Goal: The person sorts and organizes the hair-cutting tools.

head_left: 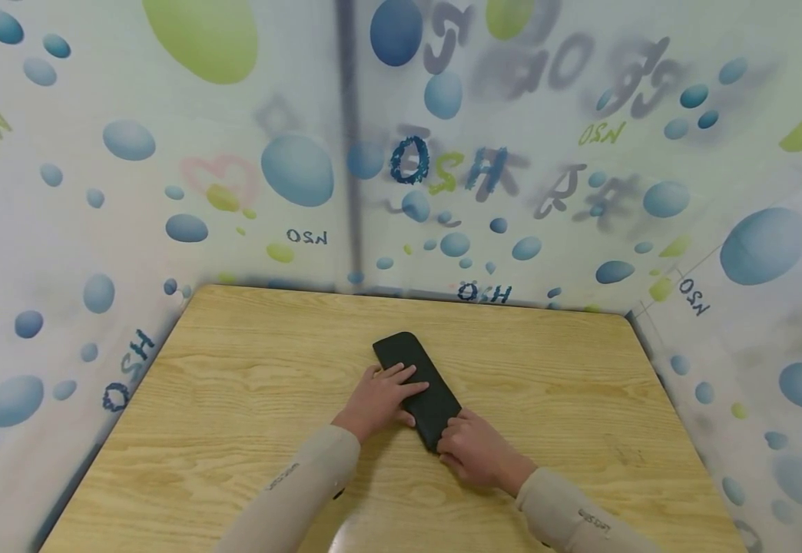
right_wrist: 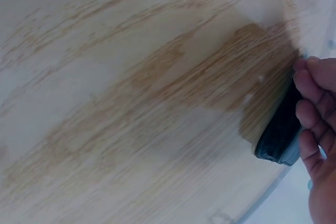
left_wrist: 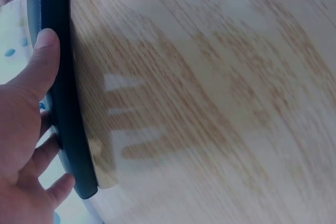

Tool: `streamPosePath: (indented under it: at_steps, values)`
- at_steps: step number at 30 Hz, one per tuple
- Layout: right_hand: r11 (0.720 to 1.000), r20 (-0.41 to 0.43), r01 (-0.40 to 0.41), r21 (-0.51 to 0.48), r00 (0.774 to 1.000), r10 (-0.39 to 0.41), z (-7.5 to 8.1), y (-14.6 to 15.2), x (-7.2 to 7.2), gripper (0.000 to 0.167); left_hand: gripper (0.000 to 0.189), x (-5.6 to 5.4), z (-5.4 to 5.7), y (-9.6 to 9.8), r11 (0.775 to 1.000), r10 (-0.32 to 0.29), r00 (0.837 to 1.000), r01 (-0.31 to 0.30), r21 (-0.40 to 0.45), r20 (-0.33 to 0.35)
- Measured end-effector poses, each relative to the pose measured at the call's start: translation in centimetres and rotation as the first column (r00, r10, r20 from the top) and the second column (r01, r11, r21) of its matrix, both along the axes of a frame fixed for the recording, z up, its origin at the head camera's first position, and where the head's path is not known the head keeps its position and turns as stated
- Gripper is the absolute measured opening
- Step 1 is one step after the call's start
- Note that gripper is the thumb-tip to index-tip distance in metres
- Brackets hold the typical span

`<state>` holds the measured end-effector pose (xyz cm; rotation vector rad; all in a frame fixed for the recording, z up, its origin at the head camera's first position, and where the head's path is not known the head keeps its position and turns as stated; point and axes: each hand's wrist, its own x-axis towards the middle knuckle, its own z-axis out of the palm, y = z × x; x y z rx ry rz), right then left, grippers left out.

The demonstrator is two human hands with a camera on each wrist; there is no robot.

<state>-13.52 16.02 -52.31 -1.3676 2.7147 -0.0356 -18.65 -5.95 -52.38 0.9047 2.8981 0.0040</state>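
Observation:
A long, flat black case (head_left: 411, 355) with a rounded corner lies slantwise on the wooden table in the head view. Across its top face rest the spread fingers of my left hand (head_left: 382, 401), nearly straight. In the left wrist view that thumb (left_wrist: 43, 59) touches the long side edge of the case (left_wrist: 63, 77). My right hand (head_left: 480, 452) pinches the case's near right end with curled fingers. Its grip on the dark case (right_wrist: 281, 124) also shows in the right wrist view, where the hand covers part of the case. What the case holds is hidden.
The wood-grain table (head_left: 256, 361) spreads out around both hands. Its far edge meets a pale wall covering (head_left: 373, 230) printed with blue and green drops, which also stands along the left and right sides.

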Motion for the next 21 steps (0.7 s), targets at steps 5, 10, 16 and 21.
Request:
streamPosePath:
  at_steps: [5, 10, 16, 21]
  values:
    - [0.999, -0.030, -0.031, 0.017, 0.999, 0.032, -0.09, -0.06, -0.02, 0.014, 0.067, 0.03, 0.15, 0.03, 1.000, 0.003, 1.000, -0.003, -0.002, 0.009]
    - [1.000, 0.023, 0.007, -0.002, 1.000, -0.006, -0.12, 0.02, -0.05, 0.013, 0.067, 0.07, 0.28, 0.07, 1.000, 0.012, 1.000, -0.012, -0.012, 0.021]
    - [0.998, 0.075, 0.039, -0.047, 0.997, -0.035, 0.07, 0.31, -0.11, 0.013, 0.067, 0.19, 0.57, 0.33, 1.000, 0.028, 0.998, -0.027, -0.012, 0.058]
    - [0.997, 0.076, 0.045, -0.061, 0.996, -0.041, 0.06, 0.60, -0.28, 0.013, 0.067, 0.34, 0.75, 0.41, 0.999, 0.046, 0.996, -0.044, -0.028, 0.070]
